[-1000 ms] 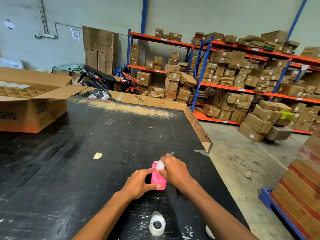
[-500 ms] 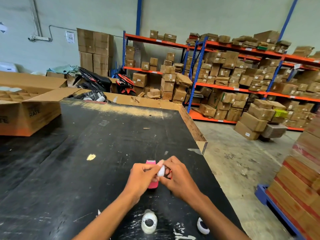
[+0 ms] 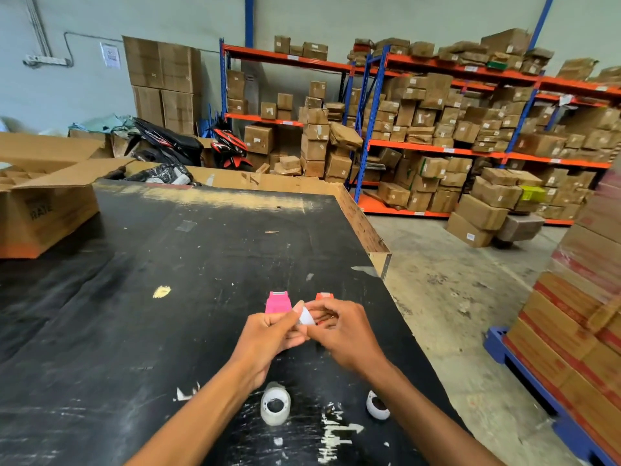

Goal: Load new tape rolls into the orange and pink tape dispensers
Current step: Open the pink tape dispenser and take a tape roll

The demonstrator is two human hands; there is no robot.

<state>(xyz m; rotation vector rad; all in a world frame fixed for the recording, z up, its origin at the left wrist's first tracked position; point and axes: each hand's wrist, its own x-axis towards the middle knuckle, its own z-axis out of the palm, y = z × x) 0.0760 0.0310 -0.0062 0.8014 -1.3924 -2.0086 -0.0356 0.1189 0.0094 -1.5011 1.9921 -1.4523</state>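
Both my hands meet over the black table, pinching one small white tape roll between them. My left hand grips it from the left, my right hand from the right. Just beyond my fingers the pink tape dispenser lies on the table, its metal cutter facing away. Only the tip of the orange tape dispenser shows past my right hand. Two white tape rolls lie nearer me: one under my left forearm, another beside my right forearm.
An open cardboard box sits at the table's far left. The table's right edge drops to a concrete floor. Stacked cartons on a blue pallet stand at the right. Shelves of boxes and a parked scooter fill the back.
My hands lifted the small white roll off the pink dispenser and now hold it together nearer me. The orange dispenser's tip has come into view. The camera tilted slightly.
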